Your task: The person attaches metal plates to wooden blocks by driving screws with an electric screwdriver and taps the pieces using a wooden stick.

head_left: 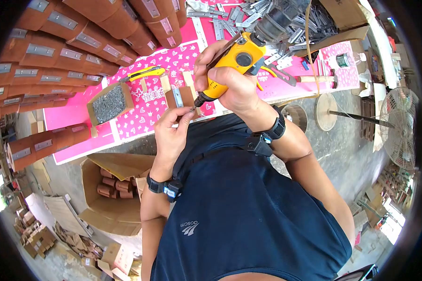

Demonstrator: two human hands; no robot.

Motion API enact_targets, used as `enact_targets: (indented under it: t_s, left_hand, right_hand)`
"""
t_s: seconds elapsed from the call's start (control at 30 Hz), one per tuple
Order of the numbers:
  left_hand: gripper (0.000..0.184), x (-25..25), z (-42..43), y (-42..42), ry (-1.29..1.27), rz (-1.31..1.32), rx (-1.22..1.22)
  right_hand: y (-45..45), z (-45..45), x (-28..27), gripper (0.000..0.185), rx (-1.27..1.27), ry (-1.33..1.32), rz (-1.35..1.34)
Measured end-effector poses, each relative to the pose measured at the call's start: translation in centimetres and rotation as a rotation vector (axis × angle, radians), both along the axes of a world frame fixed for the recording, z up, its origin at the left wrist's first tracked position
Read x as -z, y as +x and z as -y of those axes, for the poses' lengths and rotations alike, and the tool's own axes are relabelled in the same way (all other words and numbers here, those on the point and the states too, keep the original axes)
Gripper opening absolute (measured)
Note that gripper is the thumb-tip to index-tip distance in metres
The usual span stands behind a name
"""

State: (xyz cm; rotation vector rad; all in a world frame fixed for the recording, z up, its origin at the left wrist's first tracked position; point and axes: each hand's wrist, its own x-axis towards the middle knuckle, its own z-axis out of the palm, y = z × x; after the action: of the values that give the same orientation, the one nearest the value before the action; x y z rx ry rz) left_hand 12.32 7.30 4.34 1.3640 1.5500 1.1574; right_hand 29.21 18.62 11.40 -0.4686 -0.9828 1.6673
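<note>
A yellow cordless drill (227,70) is gripped by my right hand (236,86), its fingers wrapped round the body. The drill's black chuck (201,99) points down and left. Thumb and forefinger of my left hand (172,131) are pinched together right at the bit's tip; what sits between them is too small to make out. Just behind that pinch lies a brown wooden block (187,95) with a silver metal plate (177,97) on its face. Left of it stands a cardboard box of small screws (108,105).
Rows of brown wooden blocks with plates (56,51) are stacked at the left. A yellow utility knife (145,73) lies on the pink tabletop (140,124). Loose metal plates (253,14) cover the back. Pliers (281,75) and a hammer (316,79) lie right; a cable (308,42) hangs nearby.
</note>
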Motion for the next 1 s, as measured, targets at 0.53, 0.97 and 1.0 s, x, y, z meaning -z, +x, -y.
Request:
enact_targets:
  t_s: [0.53, 0.97, 1.0]
  left_hand:
    - [0.020, 2.9, -3.7, -1.9, 0.243, -0.430, -0.135]
    - [0.032, 6.1, -3.6, -2.1, 0.083, -0.054, -0.105]
    - [0.039, 6.2, -3.3, -1.9, 0.057, -0.037, -0.138]
  right_hand:
    - [-5.2, -0.9, 1.7, 0.024, -0.070, 0.297, 0.238]
    - [-7.2, -1.9, 3.8, 0.024, -0.081, 0.246, 0.320]
    - [-7.2, -1.8, 3.9, 0.024, -0.085, 0.260, 0.320]
